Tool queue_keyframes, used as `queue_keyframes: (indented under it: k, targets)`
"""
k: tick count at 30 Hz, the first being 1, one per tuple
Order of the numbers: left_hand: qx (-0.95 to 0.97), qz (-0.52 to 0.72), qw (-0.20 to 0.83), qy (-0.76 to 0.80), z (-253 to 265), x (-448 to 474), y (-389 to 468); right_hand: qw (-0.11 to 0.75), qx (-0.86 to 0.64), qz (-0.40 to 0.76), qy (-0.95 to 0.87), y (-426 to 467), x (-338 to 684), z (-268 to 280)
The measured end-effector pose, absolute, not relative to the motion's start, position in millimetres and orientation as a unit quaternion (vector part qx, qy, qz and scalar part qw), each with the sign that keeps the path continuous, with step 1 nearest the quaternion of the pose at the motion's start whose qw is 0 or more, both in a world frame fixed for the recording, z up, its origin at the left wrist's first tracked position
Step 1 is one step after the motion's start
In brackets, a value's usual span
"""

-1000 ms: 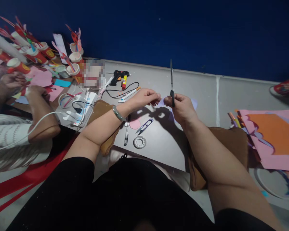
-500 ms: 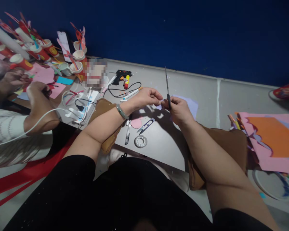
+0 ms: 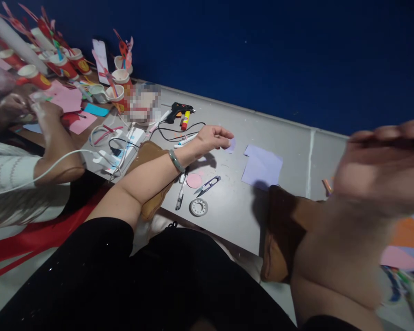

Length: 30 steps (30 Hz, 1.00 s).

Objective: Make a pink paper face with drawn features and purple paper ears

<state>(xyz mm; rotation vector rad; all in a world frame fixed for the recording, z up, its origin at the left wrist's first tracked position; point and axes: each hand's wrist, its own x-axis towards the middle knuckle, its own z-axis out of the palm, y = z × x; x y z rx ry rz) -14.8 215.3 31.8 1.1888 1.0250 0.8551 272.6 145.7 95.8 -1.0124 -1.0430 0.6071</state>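
My left hand (image 3: 214,138) is over the middle of the table, thumb and fingers closed at a small rounded purple paper piece (image 3: 231,145). The fingers cover part of that piece. My right hand (image 3: 382,165) is raised close to the camera at the right, blurred, with its fingers curled. A dark strip shows among those fingers, too unclear to name. A larger cut purple sheet (image 3: 263,166) lies between the hands. Nearer me are a pink paper circle (image 3: 194,180), thread snips (image 3: 209,185), a white tape roll (image 3: 198,207) and a pen (image 3: 181,195).
A glue gun (image 3: 179,110) and a glue stick (image 3: 185,121) lie toward the wall. At left, a power strip (image 3: 131,142) has cables, and a co-worker's arm (image 3: 51,147) rests by red paper cups (image 3: 67,69). Orange paper (image 3: 409,236) sits beneath my right forearm's side.
My right hand, which held scissors beside my left hand, has swung right and up toward the camera. The purple sheet is now uncovered. My left hand stays nearly in place.
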Motion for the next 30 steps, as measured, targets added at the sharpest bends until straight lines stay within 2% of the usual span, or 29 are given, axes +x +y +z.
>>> queue_keyframes:
  k: [2,4,5,6,7,9,11,14,18,23,30]
  targets:
    - [0.518,0.37,0.627,0.45,32,-14,215,0.627,-0.305,0.3,-0.651,128,238,83]
    - [0.512,0.37,0.626,0.457,32,-14,214,0.482,-0.288,0.358,-0.746,123,204,68]
    - [0.507,0.371,0.626,0.462,32,-14,214,0.369,-0.295,0.38,-0.795,126,194,62]
    - [0.504,0.373,0.625,0.465,32,-14,214,0.342,-0.331,0.38,-0.793,133,193,58]
    - [0.501,0.377,0.624,0.467,33,-14,215,0.373,-0.379,0.375,-0.759,143,199,56]
    - [0.5,0.387,0.618,0.466,34,-15,215,0.572,-0.448,0.352,-0.59,166,226,54]
    - [0.502,0.397,0.615,0.461,34,-15,216,0.612,-0.468,0.42,-0.48,187,256,50]
    - [0.499,0.408,0.615,0.454,33,-14,216,0.561,-0.533,0.473,-0.422,199,264,35]
    - [0.509,0.425,0.612,0.431,27,-13,214,0.481,-0.553,0.524,-0.434,182,211,10]
    - [0.524,0.44,0.609,0.402,24,-13,210,0.519,-0.533,0.471,-0.474,161,171,4]
    - [0.527,0.439,0.617,0.385,26,-9,207,0.534,-0.514,0.479,-0.47,163,168,1]
